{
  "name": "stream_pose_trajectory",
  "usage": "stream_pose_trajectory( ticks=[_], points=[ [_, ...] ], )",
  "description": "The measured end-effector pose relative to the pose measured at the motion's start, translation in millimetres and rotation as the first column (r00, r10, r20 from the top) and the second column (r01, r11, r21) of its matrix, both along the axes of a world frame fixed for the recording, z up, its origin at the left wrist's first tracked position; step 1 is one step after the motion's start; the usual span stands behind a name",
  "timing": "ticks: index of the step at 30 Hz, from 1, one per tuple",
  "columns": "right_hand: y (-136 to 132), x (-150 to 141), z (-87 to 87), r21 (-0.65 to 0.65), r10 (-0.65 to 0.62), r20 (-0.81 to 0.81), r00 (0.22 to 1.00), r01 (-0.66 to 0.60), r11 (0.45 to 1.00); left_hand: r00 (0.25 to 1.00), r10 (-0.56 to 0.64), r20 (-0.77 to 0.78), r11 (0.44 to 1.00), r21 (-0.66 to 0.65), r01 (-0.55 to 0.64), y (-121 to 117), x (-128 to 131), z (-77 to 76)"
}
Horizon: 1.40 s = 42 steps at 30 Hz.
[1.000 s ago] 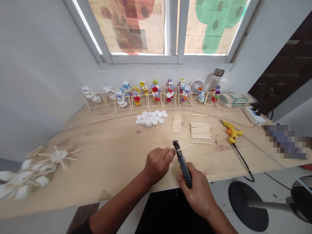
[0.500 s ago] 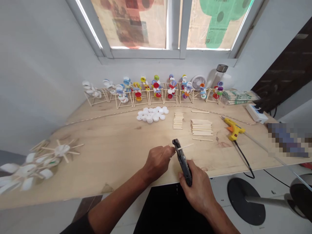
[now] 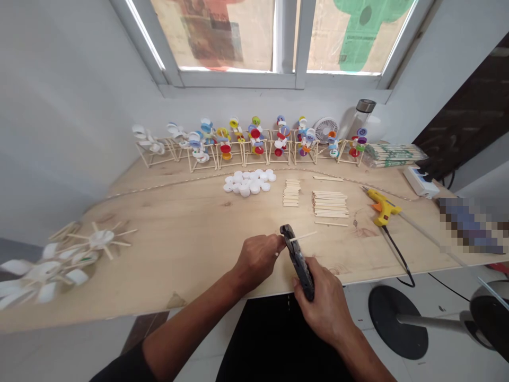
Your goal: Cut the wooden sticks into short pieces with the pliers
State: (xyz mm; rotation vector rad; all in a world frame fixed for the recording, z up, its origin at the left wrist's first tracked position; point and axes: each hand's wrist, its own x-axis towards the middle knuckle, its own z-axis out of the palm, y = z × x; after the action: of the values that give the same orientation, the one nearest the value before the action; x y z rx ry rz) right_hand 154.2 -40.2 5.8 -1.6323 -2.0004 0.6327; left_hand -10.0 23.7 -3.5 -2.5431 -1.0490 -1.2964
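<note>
Left hand (image 3: 256, 262) and right hand (image 3: 324, 302) are working together just behind the front edge of the desk (image 3: 167, 254).

Right hand: the right fingers (image 3: 314, 276) are clenched round the handles of a black cutter (image 3: 298, 262), whose head points up and away, toward the left hand. Its jaws look nearly closed, but the view is too small to be sure.

Left hand: the left fingers (image 3: 277, 242) are closed and appear to pinch a wooden stick (image 3: 304, 236) right at the cutter's head. The stick lies across that head, raised off the desk, with its free end pointing right. Its other end is hidden by the left fingers and the tool, so I cannot tell whether the jaws bite on it.

Nearest on the desk, beyond the hands: two stacks of cut sticks (image 3: 330, 204), a pile of white caps (image 3: 246, 183) and a yellow glue gun (image 3: 384, 208). Along the wall stands a row of stick-and-cap models (image 3: 254, 143).
</note>
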Motion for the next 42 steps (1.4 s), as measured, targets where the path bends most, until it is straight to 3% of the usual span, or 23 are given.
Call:
stream_pose_trajectory(
  ticks=[10,16,22,38,42],
  points=[
    [-0.8,-0.6,-2.9,0.005,0.002,-0.023,1.000,-0.002,1.000,0.998,-0.035,0.046,0.988,-0.147,0.042,-4.1,-0.9,3.6],
    [1.8,-1.8,-2.9,-0.011,0.000,-0.020,1.000,0.000,1.000,0.995,-0.051,0.083,0.928,-0.364,0.078,-4.8,-3.7,6.8],
    [4.3,-2.5,-5.0,-0.012,0.009,0.013,1.000,-0.008,1.000,0.993,-0.078,0.088,0.895,-0.433,0.109,-2.5,-7.0,12.1],
    [15.5,-4.0,-12.0,-0.043,0.019,0.078,0.997,-0.016,0.999,1.000,0.016,0.005,0.940,-0.342,-0.013,5.5,-6.3,2.5],
    [15.8,-6.1,-14.1,-0.034,-0.024,0.104,0.994,0.028,0.999,0.999,0.028,-0.022,0.972,-0.232,-0.032,10.1,-4.2,-1.4]
  ],
)
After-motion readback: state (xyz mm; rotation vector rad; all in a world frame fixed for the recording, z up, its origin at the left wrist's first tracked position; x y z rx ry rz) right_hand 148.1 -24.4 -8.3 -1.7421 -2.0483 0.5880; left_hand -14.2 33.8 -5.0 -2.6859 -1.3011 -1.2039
